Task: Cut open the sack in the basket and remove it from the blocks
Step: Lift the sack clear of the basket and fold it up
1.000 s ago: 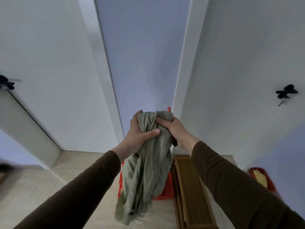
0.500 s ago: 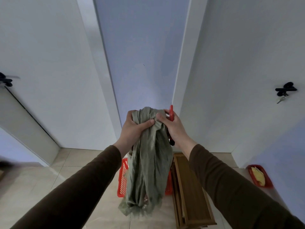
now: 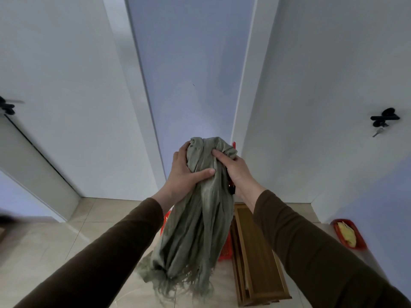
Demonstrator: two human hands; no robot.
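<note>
At frame centre the left hand [image 3: 186, 176] and right hand [image 3: 235, 167] are both closed around the bunched top of the grey-green sack [image 3: 195, 218], lifting it so its frayed end hangs above the red basket [image 3: 225, 250] at lower centre, likely drawing it clear; no blocks show.

the sack [image 3: 200, 218] is a coarse woven cloth, matt grey-green, creased, with loose frayed threads along its lower edge. the basket [image 3: 225, 250] behind it looks like red plastic mesh. the bench [image 3: 255, 258] beside it is brown wood with a smooth, faintly satin finish. the floor [image 3: 44, 245] is pale glossy tile. both sleeves [image 3: 311, 252] are matt brown cloth.
</note>
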